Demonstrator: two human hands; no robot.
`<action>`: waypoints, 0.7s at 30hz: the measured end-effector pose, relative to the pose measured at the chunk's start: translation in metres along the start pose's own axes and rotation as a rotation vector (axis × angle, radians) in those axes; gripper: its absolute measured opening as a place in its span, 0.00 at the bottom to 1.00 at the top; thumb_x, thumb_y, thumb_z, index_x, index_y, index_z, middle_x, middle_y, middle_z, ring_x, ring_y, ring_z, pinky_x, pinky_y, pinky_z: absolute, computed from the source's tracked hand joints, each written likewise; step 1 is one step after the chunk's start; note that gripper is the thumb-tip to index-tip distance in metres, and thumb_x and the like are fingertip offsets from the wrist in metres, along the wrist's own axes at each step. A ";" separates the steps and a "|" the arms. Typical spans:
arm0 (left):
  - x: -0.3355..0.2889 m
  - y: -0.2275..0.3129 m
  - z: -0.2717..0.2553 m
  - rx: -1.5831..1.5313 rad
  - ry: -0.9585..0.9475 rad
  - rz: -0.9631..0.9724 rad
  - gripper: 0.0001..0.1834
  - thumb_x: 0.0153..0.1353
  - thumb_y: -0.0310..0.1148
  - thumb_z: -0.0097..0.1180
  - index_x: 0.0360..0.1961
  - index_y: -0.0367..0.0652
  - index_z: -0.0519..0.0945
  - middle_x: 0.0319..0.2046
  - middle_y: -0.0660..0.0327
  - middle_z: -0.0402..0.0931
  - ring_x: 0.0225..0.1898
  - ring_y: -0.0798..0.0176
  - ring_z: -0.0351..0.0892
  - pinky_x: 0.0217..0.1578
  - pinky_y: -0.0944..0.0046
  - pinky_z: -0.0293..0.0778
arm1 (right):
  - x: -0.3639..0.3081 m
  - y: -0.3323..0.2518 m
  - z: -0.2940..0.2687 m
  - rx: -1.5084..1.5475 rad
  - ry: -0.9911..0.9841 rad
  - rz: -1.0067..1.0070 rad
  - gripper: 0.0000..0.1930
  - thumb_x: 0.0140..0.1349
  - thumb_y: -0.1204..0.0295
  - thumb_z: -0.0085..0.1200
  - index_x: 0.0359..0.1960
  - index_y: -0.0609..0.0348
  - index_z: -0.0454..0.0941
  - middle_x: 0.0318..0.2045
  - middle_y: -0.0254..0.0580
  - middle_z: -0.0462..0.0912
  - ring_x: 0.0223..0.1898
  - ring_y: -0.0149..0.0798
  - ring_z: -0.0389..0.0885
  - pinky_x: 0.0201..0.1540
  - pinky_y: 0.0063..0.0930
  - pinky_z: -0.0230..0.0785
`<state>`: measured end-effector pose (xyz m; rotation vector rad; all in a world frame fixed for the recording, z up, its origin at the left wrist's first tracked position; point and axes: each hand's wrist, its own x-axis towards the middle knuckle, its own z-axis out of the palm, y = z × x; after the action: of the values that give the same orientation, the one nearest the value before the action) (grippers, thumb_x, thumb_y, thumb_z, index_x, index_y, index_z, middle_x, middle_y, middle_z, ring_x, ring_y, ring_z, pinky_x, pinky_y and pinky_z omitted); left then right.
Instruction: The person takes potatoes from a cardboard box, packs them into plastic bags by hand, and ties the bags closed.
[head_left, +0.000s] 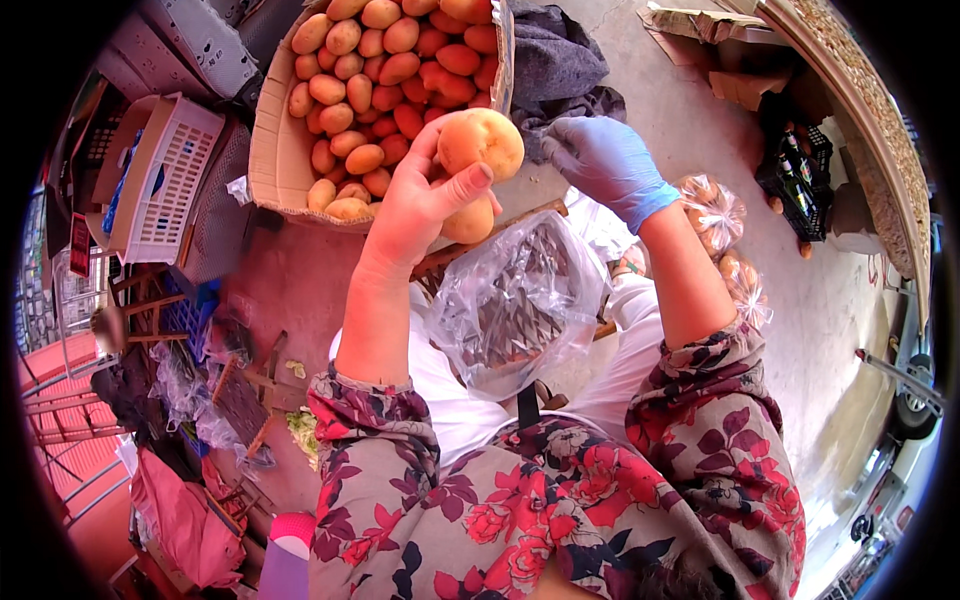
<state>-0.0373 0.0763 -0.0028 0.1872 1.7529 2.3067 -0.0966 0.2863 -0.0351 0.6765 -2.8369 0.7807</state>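
Potato (482,143) pinched between thumb and fingers of bare left hand (432,190), near potato-filled carton (272,140); second potato (470,220) just below it; gloved right hand (600,165) curled, can't tell if pinching anything; clear bag (465,310) between the legs.

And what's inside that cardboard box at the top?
The cardboard box holds a heap of potatoes. Whatever lies beneath the top layer is covered, and the far end is cut off.
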 end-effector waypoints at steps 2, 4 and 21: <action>-0.024 -0.007 0.005 -0.039 -0.033 -0.086 0.29 0.53 0.37 0.63 0.54 0.42 0.65 0.38 0.60 0.74 0.27 0.65 0.77 0.30 0.68 0.74 | -0.013 -0.004 0.004 -0.049 -0.281 -0.020 0.15 0.55 0.60 0.50 0.31 0.59 0.78 0.26 0.55 0.78 0.30 0.57 0.77 0.34 0.46 0.69; -0.049 -0.030 0.011 -0.073 -0.038 -0.128 0.31 0.52 0.39 0.64 0.55 0.42 0.65 0.38 0.59 0.74 0.28 0.64 0.78 0.30 0.67 0.75 | -0.031 -0.005 0.015 -0.125 -0.385 -0.116 0.14 0.53 0.61 0.51 0.30 0.59 0.79 0.27 0.54 0.79 0.30 0.55 0.78 0.34 0.44 0.71; -0.129 -0.203 -0.004 0.403 0.365 -0.530 0.31 0.50 0.47 0.62 0.53 0.46 0.67 0.43 0.55 0.74 0.43 0.54 0.78 0.42 0.57 0.72 | -0.118 -0.025 0.108 -0.079 -0.688 -0.165 0.12 0.48 0.69 0.52 0.30 0.62 0.80 0.31 0.55 0.81 0.36 0.52 0.80 0.39 0.41 0.72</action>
<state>0.1088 0.0902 -0.1935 -0.5958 2.1015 1.6685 0.0207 0.2573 -0.1438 1.3698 -3.3003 0.4640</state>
